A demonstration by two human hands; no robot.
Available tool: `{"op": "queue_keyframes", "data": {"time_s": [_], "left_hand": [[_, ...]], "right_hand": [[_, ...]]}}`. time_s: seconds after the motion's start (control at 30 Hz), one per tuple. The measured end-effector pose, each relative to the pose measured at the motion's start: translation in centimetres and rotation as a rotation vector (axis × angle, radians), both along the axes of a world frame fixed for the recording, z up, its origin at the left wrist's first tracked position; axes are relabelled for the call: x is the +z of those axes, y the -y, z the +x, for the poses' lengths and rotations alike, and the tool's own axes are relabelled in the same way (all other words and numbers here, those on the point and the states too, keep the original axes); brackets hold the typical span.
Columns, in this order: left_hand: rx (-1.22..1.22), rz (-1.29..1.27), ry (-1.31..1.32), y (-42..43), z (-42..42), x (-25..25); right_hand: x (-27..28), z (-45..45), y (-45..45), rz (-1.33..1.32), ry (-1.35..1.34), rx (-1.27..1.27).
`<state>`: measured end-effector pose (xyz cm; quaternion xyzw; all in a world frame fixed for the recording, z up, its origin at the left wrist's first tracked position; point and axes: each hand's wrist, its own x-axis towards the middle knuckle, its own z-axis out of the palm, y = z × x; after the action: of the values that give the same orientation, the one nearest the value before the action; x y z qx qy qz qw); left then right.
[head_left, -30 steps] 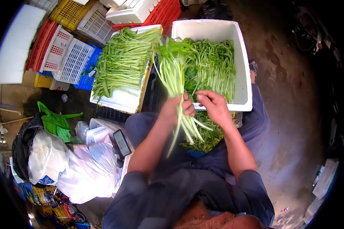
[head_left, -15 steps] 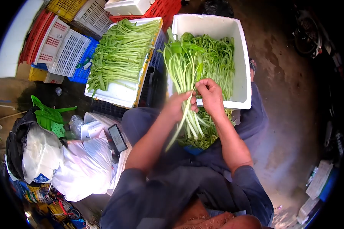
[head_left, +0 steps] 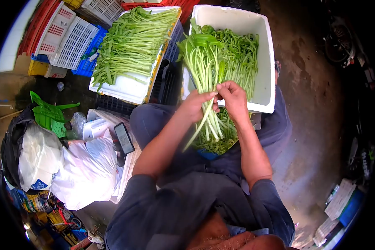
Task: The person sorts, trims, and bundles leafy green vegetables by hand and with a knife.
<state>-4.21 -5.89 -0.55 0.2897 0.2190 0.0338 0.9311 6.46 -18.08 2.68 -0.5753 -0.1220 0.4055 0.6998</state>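
Note:
My left hand (head_left: 194, 106) is wrapped round a bunch of long-stemmed leafy greens, which look like water spinach (head_left: 202, 62). Leaves point away from me, and the pale cut ends hang down toward my lap. Beside the bunch, my right hand (head_left: 236, 102) is closed in a pinch, thumb against fingers; what lies between the fingertips is too small to make out. Just beyond both hands stands a white foam box (head_left: 265, 62) with more greens (head_left: 239, 54) inside. Below the bunch, a pile of loose greens (head_left: 223, 143) lies between my legs.
To the left, a white foam lid (head_left: 121, 91) carries a layer of greens (head_left: 133, 41). Stacked plastic crates (head_left: 73, 50) stand behind it. Nearer are a green plastic object (head_left: 50, 114), white plastic bags (head_left: 85, 175) and a phone (head_left: 123, 137). Wet floor (head_left: 308, 116) stretches to the right.
The view has shifted slightly, so the boxes and crates sit higher in the picture. Both hands keep nearly the same place at the bunch, with the right fingers still pinched.

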Motion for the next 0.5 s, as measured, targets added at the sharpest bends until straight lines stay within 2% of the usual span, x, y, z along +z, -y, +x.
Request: {"op": "queue_keyframes", "data": {"time_s": [0.1, 0.2, 0.3, 0.33, 0.43, 0.5], "left_hand": [[-0.04, 0.127, 0.038, 0.2, 0.1, -0.1], [0.0, 0.107, -0.025, 0.2, 0.1, -0.4], [0.078, 0.072, -0.087, 0.2, 0.2, 0.2], [0.107, 0.089, -0.099, 0.1, 0.3, 0.1], [0.181, 0.126, -0.139, 0.0, 0.4, -0.3], [0.221, 0.126, -0.17, 0.0, 0.6, -0.1]], "right_hand": [[-0.5, 0.2, 0.4, -0.019, 0.028, -0.006], [-0.3, -0.1, 0.6, -0.034, 0.065, -0.052], [-0.4, -2.1, 1.2, 0.079, 0.128, -0.165], [-1.5, -2.8, 1.7, 0.073, 0.184, -0.144], [-2.5, -5.2, 3.7, 0.065, 0.668, -0.149], [-2.8, -7.0, 5.3, 0.114, 0.557, -0.125]]}}
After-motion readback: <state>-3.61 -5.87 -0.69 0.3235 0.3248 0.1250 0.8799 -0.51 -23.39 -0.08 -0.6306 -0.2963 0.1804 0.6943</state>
